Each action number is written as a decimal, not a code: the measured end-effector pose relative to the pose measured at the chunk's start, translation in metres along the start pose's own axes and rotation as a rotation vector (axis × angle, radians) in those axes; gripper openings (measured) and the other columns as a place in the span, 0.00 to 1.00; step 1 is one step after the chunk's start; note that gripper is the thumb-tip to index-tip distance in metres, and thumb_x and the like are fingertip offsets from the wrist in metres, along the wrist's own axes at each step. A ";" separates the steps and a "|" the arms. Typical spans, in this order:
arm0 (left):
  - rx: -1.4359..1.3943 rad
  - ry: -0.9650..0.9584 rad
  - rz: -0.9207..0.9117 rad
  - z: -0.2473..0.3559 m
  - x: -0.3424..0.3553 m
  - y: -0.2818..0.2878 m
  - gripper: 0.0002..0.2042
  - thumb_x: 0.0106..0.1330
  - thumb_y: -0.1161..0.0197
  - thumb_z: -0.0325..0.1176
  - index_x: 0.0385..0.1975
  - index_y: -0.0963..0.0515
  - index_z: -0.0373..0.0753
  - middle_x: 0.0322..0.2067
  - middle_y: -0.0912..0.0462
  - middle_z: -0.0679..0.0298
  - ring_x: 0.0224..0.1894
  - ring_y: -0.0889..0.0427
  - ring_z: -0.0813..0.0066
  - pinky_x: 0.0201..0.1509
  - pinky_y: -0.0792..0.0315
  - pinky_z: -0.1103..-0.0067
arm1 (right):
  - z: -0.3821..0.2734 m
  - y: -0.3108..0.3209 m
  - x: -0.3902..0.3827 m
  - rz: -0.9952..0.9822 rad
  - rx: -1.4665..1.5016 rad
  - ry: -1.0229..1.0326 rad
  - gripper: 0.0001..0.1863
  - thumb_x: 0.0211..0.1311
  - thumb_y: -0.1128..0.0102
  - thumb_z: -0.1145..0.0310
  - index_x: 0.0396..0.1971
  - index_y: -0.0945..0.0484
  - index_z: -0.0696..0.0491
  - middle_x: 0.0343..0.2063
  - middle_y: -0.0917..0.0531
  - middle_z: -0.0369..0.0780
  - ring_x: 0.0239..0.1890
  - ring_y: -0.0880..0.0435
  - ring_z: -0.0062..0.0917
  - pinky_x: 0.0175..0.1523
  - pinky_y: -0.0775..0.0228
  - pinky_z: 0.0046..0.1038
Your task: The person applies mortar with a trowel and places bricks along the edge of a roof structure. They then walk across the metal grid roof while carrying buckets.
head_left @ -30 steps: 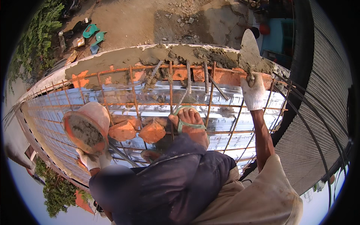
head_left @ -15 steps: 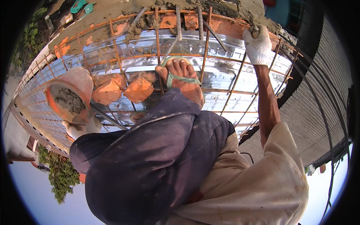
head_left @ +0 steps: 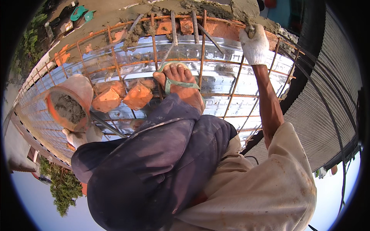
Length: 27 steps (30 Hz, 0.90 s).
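Note:
My left hand (head_left: pixel 79 136), in a whitish glove, is closed on the near rim of a small bucket (head_left: pixel 83 85). The bucket leans with its orange-lined mouth toward me, and grey wet mortar (head_left: pixel 68 107) lies inside; the fingertips are partly hidden. My right hand (head_left: pixel 255 46), also gloved, is a fist round the top bar of a rusty rebar mesh (head_left: pixel 202 54) at the far right. Beside that fist sits a thick lump of mortar (head_left: pixel 245 10). My sandalled foot (head_left: pixel 181 82) rests on the mesh between the hands.
Broken orange brick pieces (head_left: pixel 138 96) lie by the bucket. Shiny metal decking (head_left: pixel 227 82) spreads under the mesh. Steel bar ends (head_left: pixel 195 27) stick out at the mortared far edge. A corrugated roof (head_left: pixel 320 96) and black cables (head_left: pixel 330 111) run along the right.
The whole view has shifted slightly, so the mesh, foot and right fist appear farther left. Both hands keep the same holds; the bucket has barely moved.

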State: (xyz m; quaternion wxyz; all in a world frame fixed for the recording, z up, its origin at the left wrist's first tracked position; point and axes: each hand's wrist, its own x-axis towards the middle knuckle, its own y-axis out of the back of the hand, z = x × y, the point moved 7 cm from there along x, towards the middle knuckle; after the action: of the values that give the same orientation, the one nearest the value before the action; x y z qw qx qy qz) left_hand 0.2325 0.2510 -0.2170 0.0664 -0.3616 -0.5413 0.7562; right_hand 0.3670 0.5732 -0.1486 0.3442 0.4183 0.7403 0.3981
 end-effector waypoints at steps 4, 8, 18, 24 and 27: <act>0.739 -0.247 0.476 0.256 0.003 -0.033 0.27 0.77 0.43 0.61 0.55 0.32 0.41 0.51 0.32 0.62 0.53 0.34 0.61 0.58 0.37 0.63 | 0.006 0.004 -0.004 0.001 0.027 -0.039 0.16 0.63 0.30 0.60 0.43 0.20 0.55 0.32 0.14 0.45 0.36 0.11 0.39 0.47 0.21 0.38; 0.998 -0.459 0.747 0.510 -0.040 -0.066 0.34 0.78 0.42 0.59 0.71 0.35 0.39 0.69 0.32 0.58 0.68 0.34 0.53 0.73 0.38 0.57 | 0.005 -0.003 -0.002 -0.022 0.010 -0.025 0.16 0.63 0.31 0.61 0.44 0.20 0.55 0.32 0.15 0.43 0.36 0.14 0.33 0.47 0.22 0.34; 0.821 -0.441 0.566 0.480 -0.033 -0.082 0.34 0.80 0.47 0.59 0.74 0.33 0.38 0.72 0.30 0.54 0.72 0.31 0.51 0.76 0.36 0.56 | -0.070 0.030 0.005 -0.051 0.269 0.058 0.22 0.72 0.31 0.57 0.51 0.20 0.60 0.24 0.19 0.35 0.22 0.23 0.16 0.28 0.28 0.25; 0.636 -0.469 0.306 0.490 -0.024 -0.063 0.31 0.81 0.47 0.56 0.71 0.30 0.36 0.65 0.22 0.55 0.64 0.21 0.55 0.71 0.28 0.58 | -0.258 0.028 -0.046 -0.524 0.390 0.167 0.17 0.77 0.39 0.60 0.50 0.20 0.60 0.24 0.21 0.33 0.22 0.27 0.13 0.27 0.33 0.23; 0.588 -0.546 0.243 0.490 -0.011 -0.058 0.27 0.81 0.45 0.52 0.67 0.26 0.36 0.61 0.19 0.56 0.61 0.20 0.59 0.67 0.26 0.60 | -0.347 0.025 -0.087 -0.533 0.200 0.681 0.15 0.76 0.38 0.63 0.50 0.20 0.60 0.29 0.17 0.40 0.32 0.19 0.20 0.40 0.25 0.26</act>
State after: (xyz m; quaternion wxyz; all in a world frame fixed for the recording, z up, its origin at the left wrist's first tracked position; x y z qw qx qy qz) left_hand -0.0792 -0.1087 -0.0871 -0.0690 -0.1745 -0.2536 0.9489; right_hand 0.1189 0.3996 0.0438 0.1291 0.0888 0.9284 0.3370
